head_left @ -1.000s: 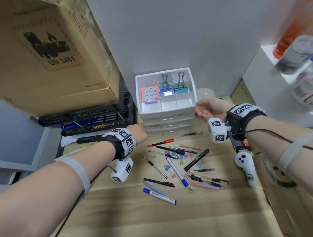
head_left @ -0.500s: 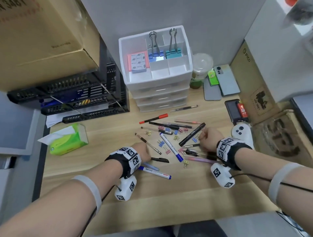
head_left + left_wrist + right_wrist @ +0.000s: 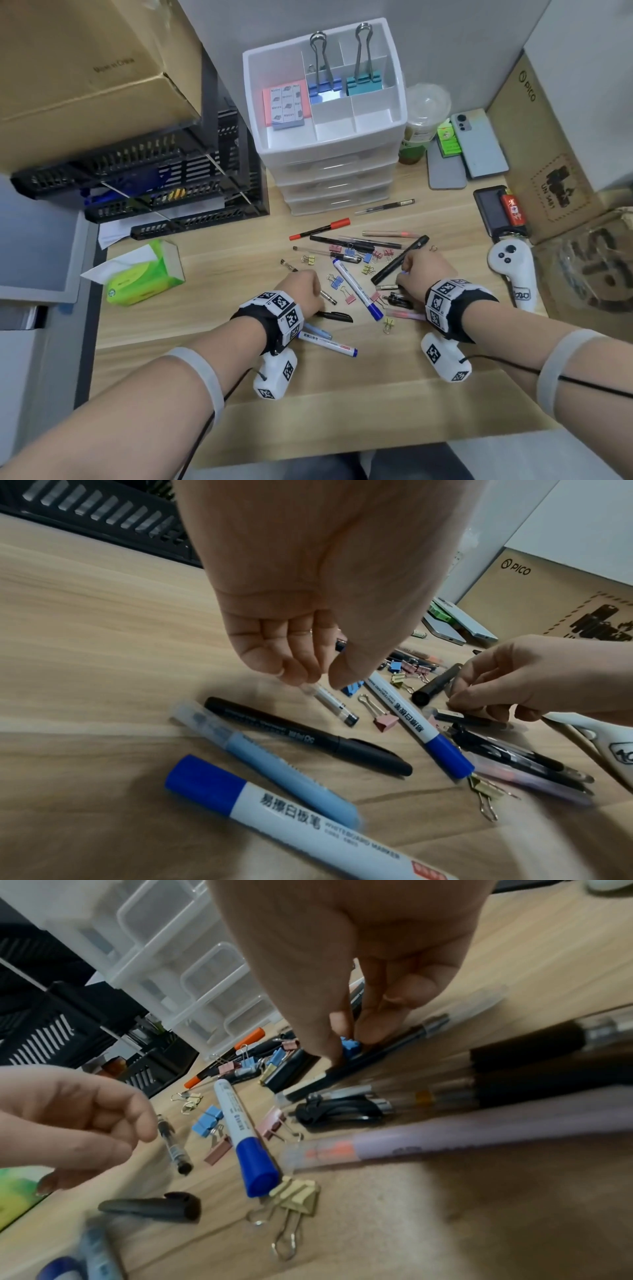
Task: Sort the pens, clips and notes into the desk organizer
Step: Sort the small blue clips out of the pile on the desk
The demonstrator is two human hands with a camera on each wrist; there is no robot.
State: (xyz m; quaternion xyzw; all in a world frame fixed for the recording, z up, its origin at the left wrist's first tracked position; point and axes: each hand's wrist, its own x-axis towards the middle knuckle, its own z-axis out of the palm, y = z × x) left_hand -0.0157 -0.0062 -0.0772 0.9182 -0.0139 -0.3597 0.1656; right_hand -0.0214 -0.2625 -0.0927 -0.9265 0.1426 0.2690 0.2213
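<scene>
The white desk organizer (image 3: 260,102) stands at the back; its top tray holds a sticky-note pad (image 3: 286,106) and two large binder clips (image 3: 363,82). Pens, markers and small clips lie scattered on the wooden desk (image 3: 239,342) in front of it. My left hand (image 3: 318,681) is down on the left of the pile, thumb and fingertips pinching the end of a clear gel pen (image 3: 334,704). My right hand (image 3: 349,1042) is on the right of the pile, thumb and fingers pinching a small blue binder clip (image 3: 351,1045) that lies against a thin black pen (image 3: 387,1047).
Black stacked trays (image 3: 171,192) under a cardboard box (image 3: 85,68) stand at the left, with a green tissue pack (image 3: 144,277) in front. A cup (image 3: 421,126), phones (image 3: 479,144), a black device (image 3: 489,212) and a white controller (image 3: 513,270) lie at the right.
Both hands came down from beside the organizer onto the pile. The left hand has settled on the clear pen and the right hand on the blue clip.
</scene>
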